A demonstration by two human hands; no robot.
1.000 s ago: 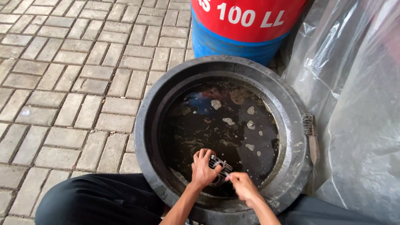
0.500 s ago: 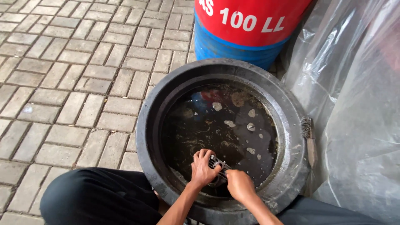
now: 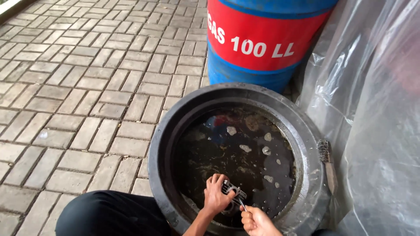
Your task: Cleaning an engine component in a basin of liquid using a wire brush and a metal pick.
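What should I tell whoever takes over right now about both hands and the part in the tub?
Left hand: gripping a small metal part low in the black tub, just over the dark liquid.
Right hand: closed on a thin tool, tip against the part.
Nearby: wire brush lying on the tub's right rim, blue and red drum behind.
Done: part is in hand and being worked.
Left: cannot tell how clean it is; it remains in the tub.

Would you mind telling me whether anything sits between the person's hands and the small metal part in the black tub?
Nothing visible does. The left hand already grips the metal part over the dark liquid, and the right hand holds a thin tool against it.
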